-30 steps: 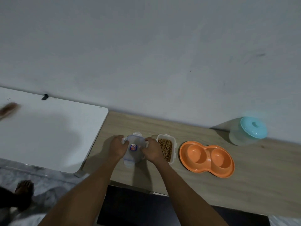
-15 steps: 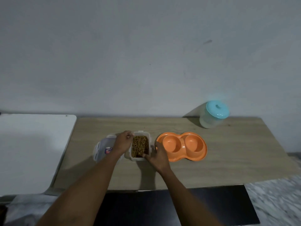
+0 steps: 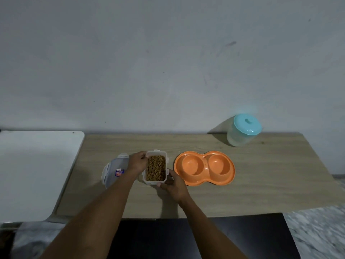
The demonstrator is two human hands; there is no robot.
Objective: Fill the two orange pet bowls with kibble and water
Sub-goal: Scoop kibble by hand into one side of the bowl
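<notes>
Left hand (image 3: 137, 162) gripping far-left wall, right hand (image 3: 172, 184) cupping near-right corner of open kibble container (image 3: 155, 168), lidless, on wooden table (image 3: 261, 184). Probably light, rigid, loose contents: best held by long sides. Right: empty orange double bowl (image 3: 204, 168).

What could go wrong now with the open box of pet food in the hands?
1. The kibble container is open and full near its rim, so tipping it quickly toward the orange double bowl might scatter kibble on the wooden table.
2. The loose lid lies right beside the left hand, near the table's left edge; a bump from the forearm might push it off.
3. The right hand holds only a corner, so the container might slip.
</notes>
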